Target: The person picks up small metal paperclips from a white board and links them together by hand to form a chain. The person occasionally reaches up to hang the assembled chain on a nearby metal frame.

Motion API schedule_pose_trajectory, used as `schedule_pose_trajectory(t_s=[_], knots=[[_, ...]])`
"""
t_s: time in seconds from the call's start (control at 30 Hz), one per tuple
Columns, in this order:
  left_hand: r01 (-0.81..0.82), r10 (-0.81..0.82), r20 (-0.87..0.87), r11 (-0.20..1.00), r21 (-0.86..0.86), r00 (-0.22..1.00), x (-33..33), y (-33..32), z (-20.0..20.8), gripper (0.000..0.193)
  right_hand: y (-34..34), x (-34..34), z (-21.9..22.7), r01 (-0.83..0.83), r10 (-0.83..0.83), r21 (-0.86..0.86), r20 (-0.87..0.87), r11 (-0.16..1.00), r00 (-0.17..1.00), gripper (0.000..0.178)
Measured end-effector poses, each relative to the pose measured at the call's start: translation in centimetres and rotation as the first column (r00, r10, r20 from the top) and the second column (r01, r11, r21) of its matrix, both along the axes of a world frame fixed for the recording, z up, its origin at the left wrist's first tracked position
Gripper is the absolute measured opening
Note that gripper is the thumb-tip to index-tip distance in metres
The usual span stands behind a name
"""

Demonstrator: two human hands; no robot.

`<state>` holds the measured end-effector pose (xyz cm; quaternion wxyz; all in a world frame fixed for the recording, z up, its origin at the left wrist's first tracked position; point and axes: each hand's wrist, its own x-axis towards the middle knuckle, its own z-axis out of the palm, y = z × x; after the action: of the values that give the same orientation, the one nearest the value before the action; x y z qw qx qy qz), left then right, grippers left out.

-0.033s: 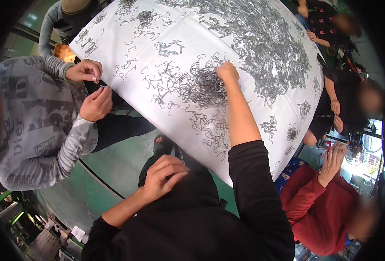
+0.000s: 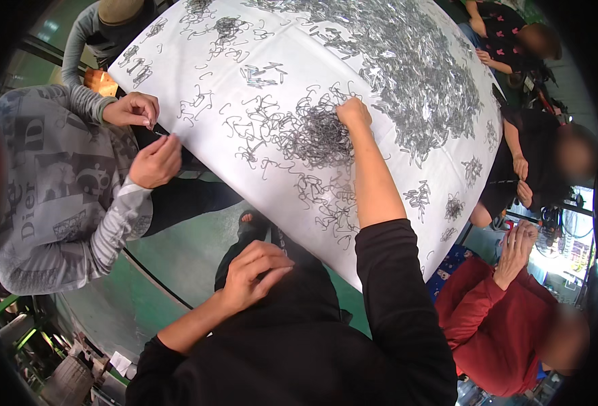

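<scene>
My right hand (image 2: 354, 112) reaches far out over the table. It is closed at the right edge of a dense heap of thin curved wire hooks (image 2: 320, 135). Its fingertips are turned away, so what they grip is hidden. Looser hooks (image 2: 255, 128) spread left of the heap, and more hooks (image 2: 333, 203) lie toward me. Close to my body, above my lap, is my left hand (image 2: 253, 271). Its fingers are bent and drawn together with the thumb; anything inside does not show. A large mass of short, shiny grey metal pieces (image 2: 414, 81) lies beyond my right hand.
The white-covered table (image 2: 211, 152) has smaller groups of pieces (image 2: 262, 73) around it. At the left, a person's hands (image 2: 153, 159) hold a small thin piece. A red-sleeved person's hand (image 2: 515, 252) is at the right, and other people sit farther along both sides.
The near hand of the person at left has shifted slightly right and up. My own hands and the hooks look the same.
</scene>
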<state>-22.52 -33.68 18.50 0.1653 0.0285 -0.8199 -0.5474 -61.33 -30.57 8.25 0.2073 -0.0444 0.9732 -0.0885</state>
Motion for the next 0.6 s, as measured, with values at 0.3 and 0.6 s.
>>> schedule_pose_trajectory(t_s=[0.3, 0.6], knots=[[0.008, -0.01, -0.041, 0.999, -0.041, 0.999, 1.3, -0.6, -0.5, 0.017, 5.2, 2.8, -0.9, -0.166, -0.04, -0.642, -0.295, 0.749, 0.955, 0.015], [0.07, -0.074, -0.098, 0.996, -0.048, 0.992, 2.0, -1.5, -1.1, 0.016, 11.2, 18.1, 4.7, 0.329, -0.157, -0.93, 0.305, 0.165, 0.939, 0.025]])
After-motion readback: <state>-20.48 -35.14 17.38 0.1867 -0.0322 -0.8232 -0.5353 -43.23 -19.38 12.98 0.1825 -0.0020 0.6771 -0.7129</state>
